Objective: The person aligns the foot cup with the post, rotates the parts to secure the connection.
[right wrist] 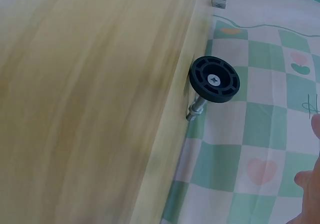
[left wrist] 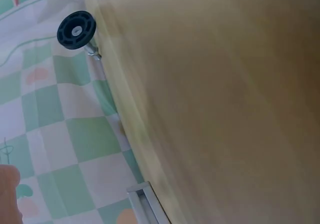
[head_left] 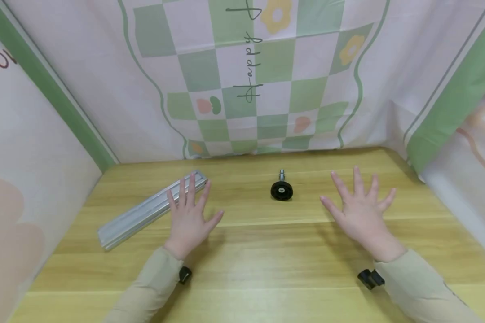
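Observation:
Both hands are held palm down with fingers spread, and nothing is in either. In the head view my left hand point(head_left: 187, 224) is nearest a silver aluminium profile point(head_left: 145, 211), its fingertips overlapping the bar's far end. The profile lies slantwise at the table's left. A levelling foot point(head_left: 281, 190), with a round black base and a metal threaded stem, lies between the hands towards the back, its stem pointing away. My right hand point(head_left: 363, 215) is to the right of the foot. The right wrist view shows a cross-head screw in the middle of the foot's black base point(right wrist: 214, 79).
The wooden table point(head_left: 266, 264) ends at the back against a checked green and white curtain point(head_left: 234, 80). Pale fabric walls point(head_left: 36, 148) with green borders stand at both sides. Small black devices point(head_left: 371, 278) sit at the wrists, under beige sleeves point(head_left: 420, 282).

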A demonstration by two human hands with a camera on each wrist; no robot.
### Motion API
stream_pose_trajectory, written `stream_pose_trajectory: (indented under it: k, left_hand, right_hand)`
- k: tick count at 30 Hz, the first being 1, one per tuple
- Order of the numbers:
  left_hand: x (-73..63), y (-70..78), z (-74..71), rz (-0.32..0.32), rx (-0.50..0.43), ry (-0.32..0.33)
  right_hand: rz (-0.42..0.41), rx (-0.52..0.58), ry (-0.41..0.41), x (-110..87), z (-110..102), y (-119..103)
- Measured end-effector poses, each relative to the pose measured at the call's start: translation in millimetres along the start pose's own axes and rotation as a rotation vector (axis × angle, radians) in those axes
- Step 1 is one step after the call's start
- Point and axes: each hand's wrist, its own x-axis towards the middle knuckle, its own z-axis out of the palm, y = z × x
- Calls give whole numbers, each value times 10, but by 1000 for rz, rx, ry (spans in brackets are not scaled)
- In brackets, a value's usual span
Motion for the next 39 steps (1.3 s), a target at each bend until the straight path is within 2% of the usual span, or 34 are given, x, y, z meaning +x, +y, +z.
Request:
stream_pose_trajectory:
  k: [9,18,23,27,32,39]
  left_hand:
    - [-74,-155,-59,-29,-21,-4]
    - [-107,-572,-191,-50,-47,0]
    - [-94,-837,-235,-91,-88,-61]
    - [-86,-966,-232,-98,-104,-123]
    - [-36,-1095,-153,-117,-129,-191]
    - [35,-1277,-31,-158,-90,-310]
  right_hand:
    - [-5,-6,-19,-4,25,-49]
    - [-22,-5,-21,9,48,-94]
    - [-24,1,-20,-1,61,-113]
    - [-23,5,-25,-11,65,-120]
    - [-26,14,-26,-16,96,-144]
    - [-35,38,-41,-11,115,-247]
